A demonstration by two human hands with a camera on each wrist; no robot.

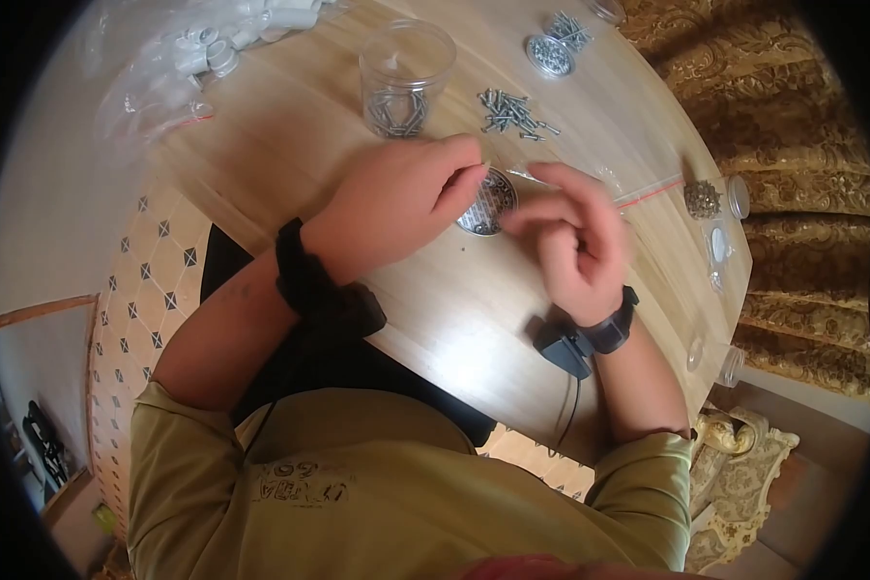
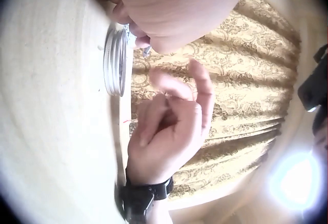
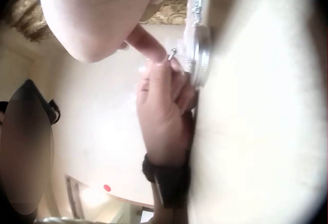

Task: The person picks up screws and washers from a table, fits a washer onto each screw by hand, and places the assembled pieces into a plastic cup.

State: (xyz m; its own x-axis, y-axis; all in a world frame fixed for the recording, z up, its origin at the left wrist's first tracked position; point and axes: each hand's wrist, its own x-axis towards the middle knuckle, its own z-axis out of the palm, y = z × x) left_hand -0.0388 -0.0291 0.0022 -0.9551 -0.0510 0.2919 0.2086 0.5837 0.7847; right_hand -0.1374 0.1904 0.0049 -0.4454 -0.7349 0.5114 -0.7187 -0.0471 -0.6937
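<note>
Small silver metal screw [image 3: 173, 53], pinched by the left hand [image 1: 396, 198] near the round silver metal lid [image 2: 115, 65], right hand [image 1: 585, 246] loosely curled with nothing visible in it, should handle light, rigid, slippery; best gripped mid-shank.

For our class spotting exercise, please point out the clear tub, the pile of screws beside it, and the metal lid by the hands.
Clear tub [image 1: 408, 91], head view: its front wall.
Pile of screws [image 1: 512, 112], head view: middle of the heap.
Metal lid [image 2: 116, 62], left wrist view: its ridged side.
</note>
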